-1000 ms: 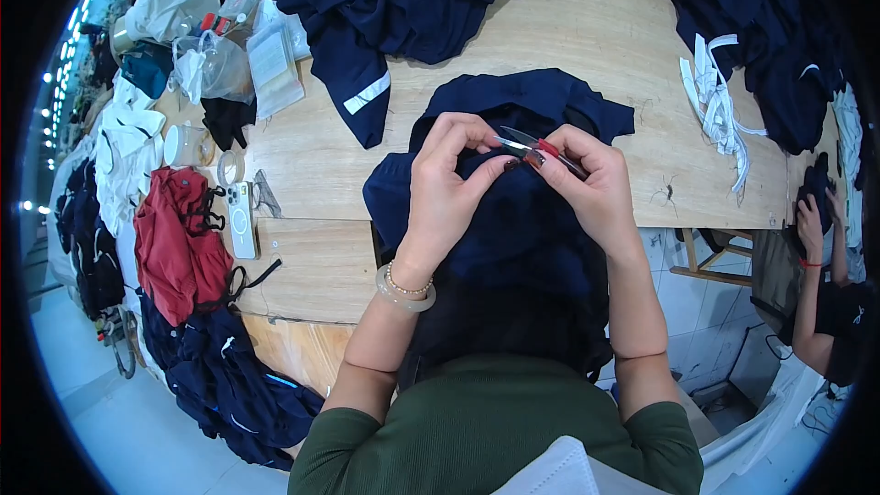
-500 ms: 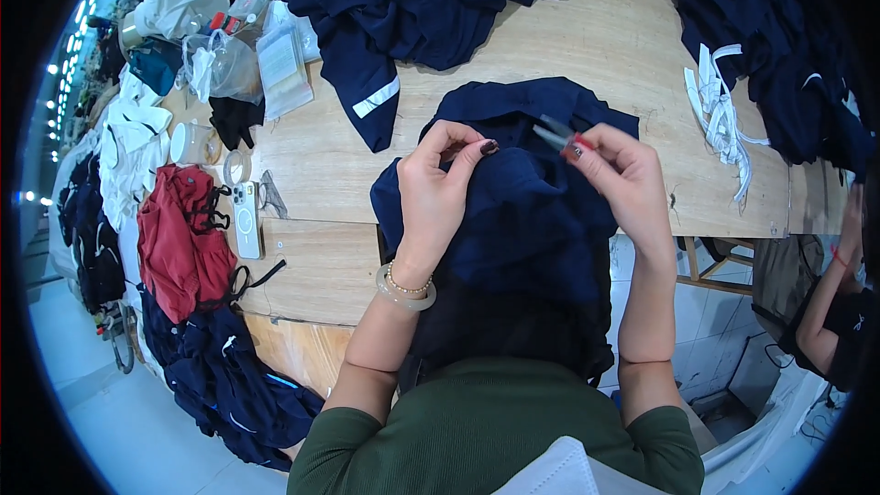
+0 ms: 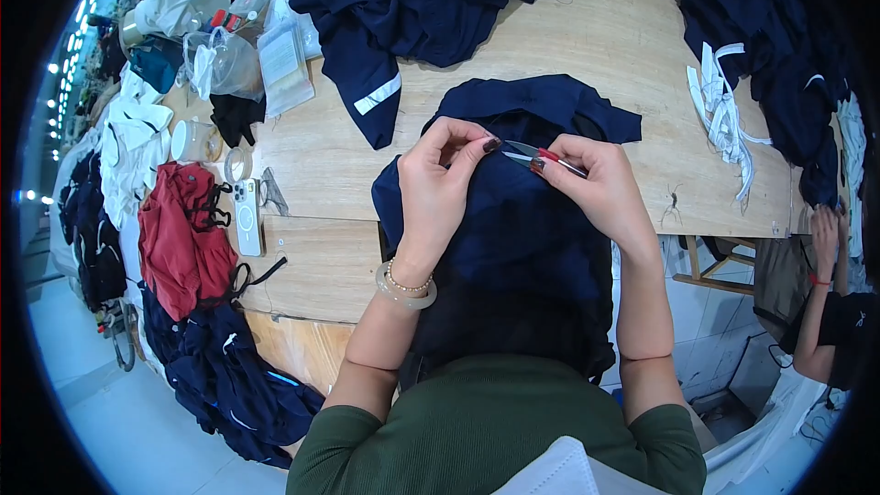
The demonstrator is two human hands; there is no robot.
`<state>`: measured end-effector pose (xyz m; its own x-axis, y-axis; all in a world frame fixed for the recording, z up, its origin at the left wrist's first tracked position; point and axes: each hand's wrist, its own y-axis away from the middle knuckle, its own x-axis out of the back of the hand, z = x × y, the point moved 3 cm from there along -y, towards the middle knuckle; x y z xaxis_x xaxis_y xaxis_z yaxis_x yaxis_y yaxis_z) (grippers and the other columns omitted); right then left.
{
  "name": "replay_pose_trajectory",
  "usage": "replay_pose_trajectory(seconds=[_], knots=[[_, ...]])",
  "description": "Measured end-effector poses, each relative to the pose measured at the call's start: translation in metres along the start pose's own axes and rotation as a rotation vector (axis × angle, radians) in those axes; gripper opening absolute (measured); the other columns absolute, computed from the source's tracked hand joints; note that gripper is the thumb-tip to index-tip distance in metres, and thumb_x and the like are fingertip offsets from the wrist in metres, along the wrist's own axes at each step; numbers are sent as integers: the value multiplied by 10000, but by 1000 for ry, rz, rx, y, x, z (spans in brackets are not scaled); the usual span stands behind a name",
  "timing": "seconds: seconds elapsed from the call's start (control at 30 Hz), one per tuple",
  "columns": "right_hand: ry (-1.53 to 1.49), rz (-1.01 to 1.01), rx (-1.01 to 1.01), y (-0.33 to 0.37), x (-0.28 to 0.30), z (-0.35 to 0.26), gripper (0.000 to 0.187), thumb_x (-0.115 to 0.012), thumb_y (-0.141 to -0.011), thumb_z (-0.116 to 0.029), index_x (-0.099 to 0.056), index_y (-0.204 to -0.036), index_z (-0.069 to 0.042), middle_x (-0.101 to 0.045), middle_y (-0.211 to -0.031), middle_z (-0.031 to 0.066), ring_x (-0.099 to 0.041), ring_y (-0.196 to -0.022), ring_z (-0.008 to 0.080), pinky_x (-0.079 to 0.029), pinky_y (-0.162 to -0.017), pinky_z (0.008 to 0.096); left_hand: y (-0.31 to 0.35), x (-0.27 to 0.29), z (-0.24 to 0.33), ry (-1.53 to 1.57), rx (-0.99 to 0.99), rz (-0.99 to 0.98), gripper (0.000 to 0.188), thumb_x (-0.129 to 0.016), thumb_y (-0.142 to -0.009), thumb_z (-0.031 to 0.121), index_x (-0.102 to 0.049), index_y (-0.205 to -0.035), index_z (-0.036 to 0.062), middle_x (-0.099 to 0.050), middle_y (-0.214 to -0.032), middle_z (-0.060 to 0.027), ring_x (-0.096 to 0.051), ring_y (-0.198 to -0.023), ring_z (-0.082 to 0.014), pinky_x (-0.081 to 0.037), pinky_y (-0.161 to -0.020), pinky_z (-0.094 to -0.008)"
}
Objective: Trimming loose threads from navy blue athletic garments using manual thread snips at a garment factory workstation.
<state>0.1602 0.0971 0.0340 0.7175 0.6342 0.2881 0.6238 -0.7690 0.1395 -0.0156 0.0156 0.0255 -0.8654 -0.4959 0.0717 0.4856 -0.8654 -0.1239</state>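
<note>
A navy garment [image 3: 513,238] lies bunched over the table edge and my lap. My left hand [image 3: 435,188] is closed in a pinch at its upper part; whether a thread is also between thumb and forefinger is too small to tell. In my right hand [image 3: 596,185] I grip thread snips [image 3: 522,152] with a red handle. Their metal blades point left, close beside my left fingertips and just above the cloth. The blade tips are partly hidden by my left thumb.
More navy garments [image 3: 403,9] are heaped at the far side and far right. White strips [image 3: 720,119] lie at right. Left of me are a phone [image 3: 247,217], a red garment [image 3: 183,243], a tape roll [image 3: 237,164] and plastic bags [image 3: 225,64]. A co-worker's hand [image 3: 825,234] shows at right.
My right hand has moved left and slightly down, bringing the snips' blades to my left fingertips. My left hand stays nearly in place. The co-worker's hands at right have shifted.
</note>
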Motion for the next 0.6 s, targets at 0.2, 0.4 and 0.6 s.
replay_pose_trajectory(seconds=[0.2, 0.4, 0.6], knots=[[-296, -5, -50, -5, -4, -4, 171, -661, -918, -135, -667, -844, 19, -621, -704, -17, -495, -665, 14, -365, -596, 183, -2, 3, 3, 24, -66, 10, 39, -682, -863, -48, -645, -867, -38, -668, -910, -56, -650, -799, -96, -531, -706, -207], [-403, -36, -54, -8, -2, -3, 164, -663, -938, -151, -677, -865, -5, -621, -735, -33, -458, -643, -16, -322, -569, 162, 0, -2, 5, -46, 32, -141, 53, -677, -867, -52, -636, -894, -32, -671, -953, -83, -651, -854, -123, -547, -820, -240], [-457, -55, 3, -9, 0, -13, 150, -629, -961, -142, -669, -929, -1, -620, -773, -20, -429, -618, -6, -297, -545, 163, -1, -8, 6, -121, -88, -124, 103, -717, -835, -22, -625, -882, -25, -704, -882, -70, -660, -783, -123, -526, -722, -238]])
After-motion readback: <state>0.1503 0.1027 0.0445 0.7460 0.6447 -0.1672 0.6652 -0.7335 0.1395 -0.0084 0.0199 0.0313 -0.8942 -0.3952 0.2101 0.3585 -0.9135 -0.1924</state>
